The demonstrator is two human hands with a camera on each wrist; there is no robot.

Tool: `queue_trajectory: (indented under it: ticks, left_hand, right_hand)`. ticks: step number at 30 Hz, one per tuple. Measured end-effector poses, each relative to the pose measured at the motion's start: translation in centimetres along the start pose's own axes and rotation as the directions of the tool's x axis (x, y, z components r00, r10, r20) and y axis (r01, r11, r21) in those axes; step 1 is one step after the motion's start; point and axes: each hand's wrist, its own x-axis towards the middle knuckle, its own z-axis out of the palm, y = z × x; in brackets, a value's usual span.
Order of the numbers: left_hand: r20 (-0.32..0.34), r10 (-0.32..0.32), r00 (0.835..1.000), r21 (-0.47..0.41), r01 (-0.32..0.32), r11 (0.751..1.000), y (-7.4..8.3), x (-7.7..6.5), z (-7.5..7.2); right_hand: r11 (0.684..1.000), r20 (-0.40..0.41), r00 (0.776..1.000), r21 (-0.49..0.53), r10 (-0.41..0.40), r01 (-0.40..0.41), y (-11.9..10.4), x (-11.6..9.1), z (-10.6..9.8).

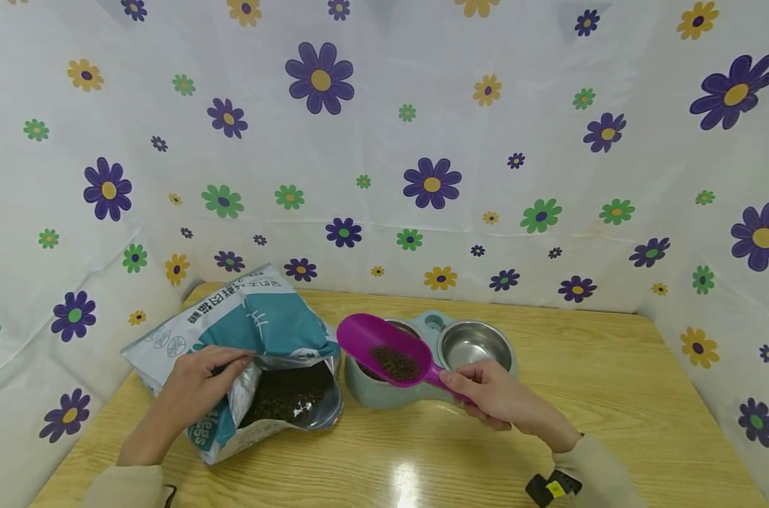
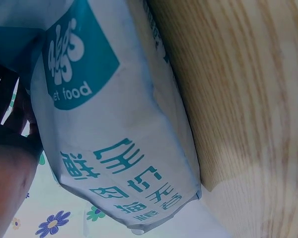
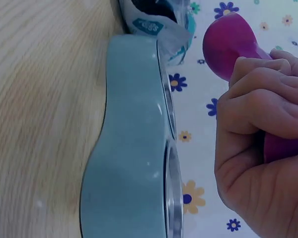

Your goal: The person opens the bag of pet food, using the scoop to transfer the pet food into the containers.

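Note:
A purple scoop (image 1: 368, 335) carrying brown kibble (image 1: 394, 362) is held over the left bowl of a pale green double feeder (image 1: 374, 395). My right hand (image 1: 495, 395) grips its handle, fingers curled round it in the right wrist view too. To the left lies an opened pet food bag (image 1: 289, 321), its mouth facing me with dark kibble (image 1: 289, 395) inside. My left hand (image 1: 197, 384) pinches the upper edge of that mouth between thumb and fingers. The scoop hides most of the left bowl; the right metal bowl (image 1: 476, 346) shows its bare bottom.
Everything stands on a wood-grain table (image 1: 581, 374). Behind it and at both sides hangs a white cloth (image 1: 372, 141) printed with flowers. The feeder stands just right of the bag's mouth. A black band (image 1: 552, 487) sits at my right wrist.

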Motion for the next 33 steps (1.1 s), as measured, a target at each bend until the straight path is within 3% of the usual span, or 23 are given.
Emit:
queue_trajectory:
  ticks: [8,14,19,23,27,33]
  left_hand:
    - [-0.009,0.018,1.0,-0.003,-0.018,1.0,-0.1,0.0,0.0]
    - [-0.013,0.033,0.999,-0.007,-0.033,0.999,-0.1,0.1,0.0]
    - [-0.001,0.017,1.0,-0.003,-0.017,1.0,0.1,0.1,-0.1]
    - [0.012,-0.001,1.0,0.008,0.001,1.0,0.1,0.0,-0.1]
    - [0.018,-0.011,1.0,0.012,0.011,1.0,0.0,-0.1,-0.1]
    - [0.028,-0.016,0.999,0.011,0.015,1.0,0.0,-0.1,-0.2]
  right_hand:
    - [0.995,-0.071,0.996,-0.085,0.046,-0.052,0.3,-0.9,-1.7]
    - [0.969,-0.165,0.984,-0.225,0.06,-0.097,0.1,-1.2,-2.5]
    - [0.907,-0.247,0.969,-0.406,0.013,-0.116,-0.6,-1.2,-2.8]
    - [0.841,-0.264,0.963,-0.532,-0.056,-0.096,-1.5,-0.9,-2.8]
    - [0.786,-0.254,0.961,-0.614,-0.108,-0.074,-2.4,-0.6,-2.7]
    - [0.735,-0.245,0.962,-0.674,-0.122,-0.079,-3.9,0.0,-2.3]
